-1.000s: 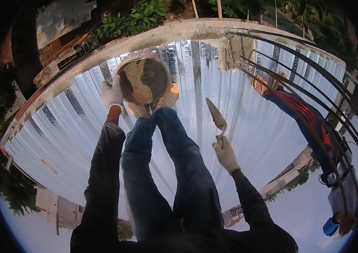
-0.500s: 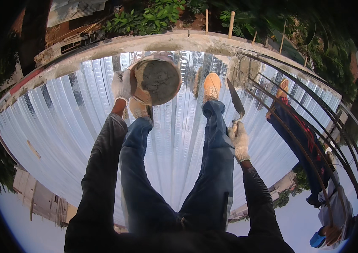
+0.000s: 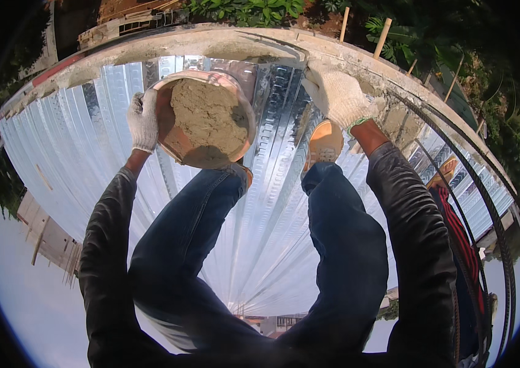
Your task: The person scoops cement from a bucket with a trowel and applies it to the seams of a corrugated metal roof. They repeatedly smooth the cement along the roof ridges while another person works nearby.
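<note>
My left hand (image 3: 143, 121), in a white knitted glove, is closed on the left rim of a round bucket (image 3: 170, 132). Wet grey mortar (image 3: 208, 119) fills much of the bucket, which is tilted so that its opening faces me. Farther right, my gloved right hand (image 3: 335, 92) reaches to the concrete edge (image 3: 223, 46), closed around the handle of a trowel (image 3: 279, 43). The trowel's blade shows as a thin dark strip along that edge, pointing left; the handle is hidden by the glove.
Ribbed metal decking (image 3: 266, 221) lies under my shoes. Dark steel bars (image 3: 468, 168) curve up on the right, with another person's leg (image 3: 465, 245) behind them. Beyond the concrete edge stand wooden stakes (image 3: 382, 38) and green plants (image 3: 248, 8).
My right hand with the trowel has moved forward and up to the concrete edge. The bucket has come nearer and its mortar is now sunlit. My knees are more bent.
</note>
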### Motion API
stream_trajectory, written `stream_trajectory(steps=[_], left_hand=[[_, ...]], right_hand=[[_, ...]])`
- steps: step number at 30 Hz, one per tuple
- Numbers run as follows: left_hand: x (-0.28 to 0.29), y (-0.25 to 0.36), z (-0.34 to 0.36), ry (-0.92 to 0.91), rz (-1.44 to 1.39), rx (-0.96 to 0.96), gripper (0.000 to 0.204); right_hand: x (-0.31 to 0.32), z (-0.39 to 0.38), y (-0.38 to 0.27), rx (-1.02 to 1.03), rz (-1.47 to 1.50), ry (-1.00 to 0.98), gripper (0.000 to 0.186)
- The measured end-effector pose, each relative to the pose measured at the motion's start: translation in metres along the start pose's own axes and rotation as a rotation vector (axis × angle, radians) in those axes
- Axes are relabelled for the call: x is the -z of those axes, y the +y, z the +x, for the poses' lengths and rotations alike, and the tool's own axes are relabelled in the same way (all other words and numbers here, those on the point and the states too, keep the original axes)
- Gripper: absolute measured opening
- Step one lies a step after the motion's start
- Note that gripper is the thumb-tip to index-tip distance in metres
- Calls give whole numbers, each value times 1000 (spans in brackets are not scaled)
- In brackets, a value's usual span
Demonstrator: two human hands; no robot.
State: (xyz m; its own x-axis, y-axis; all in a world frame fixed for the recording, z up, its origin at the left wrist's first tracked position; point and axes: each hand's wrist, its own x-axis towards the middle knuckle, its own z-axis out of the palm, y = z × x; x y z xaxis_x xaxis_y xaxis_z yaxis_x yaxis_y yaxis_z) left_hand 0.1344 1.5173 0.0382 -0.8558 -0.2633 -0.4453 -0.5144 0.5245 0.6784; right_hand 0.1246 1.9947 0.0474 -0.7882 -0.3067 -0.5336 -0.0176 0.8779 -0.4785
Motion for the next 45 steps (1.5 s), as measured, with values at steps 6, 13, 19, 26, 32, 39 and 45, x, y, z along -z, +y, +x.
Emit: stream_trajectory(steps=[6, 13, 19, 26, 32, 39, 45], left_hand=[[-9, -10, -2, 35, -147, 20, 27], [6, -13, -7, -36, -132, 56, 26], [-5, 4, -7, -37, -221, 34, 23], [-3, -5, -9, 33, -222, 18, 24], [-7, -3, -4, 24, -187, -24, 26], [-8, 1, -3, 47, -111, -68, 31], [-15, -6, -4, 29, -218, -45, 34]], right_hand=[[-43, 42, 39, 62, -155, 97, 32], [-45, 39, 4, 32, -118, 88, 33], [-18, 55, 28, -144, -55, 295, 32], [-16, 14, 13, -45, 87, 227, 36], [-86, -1, 7, 96, 39, 239, 25], [-77, -10, -20, -10, 87, 70, 26], [-44, -38, -9, -31, 218, 110, 23]])
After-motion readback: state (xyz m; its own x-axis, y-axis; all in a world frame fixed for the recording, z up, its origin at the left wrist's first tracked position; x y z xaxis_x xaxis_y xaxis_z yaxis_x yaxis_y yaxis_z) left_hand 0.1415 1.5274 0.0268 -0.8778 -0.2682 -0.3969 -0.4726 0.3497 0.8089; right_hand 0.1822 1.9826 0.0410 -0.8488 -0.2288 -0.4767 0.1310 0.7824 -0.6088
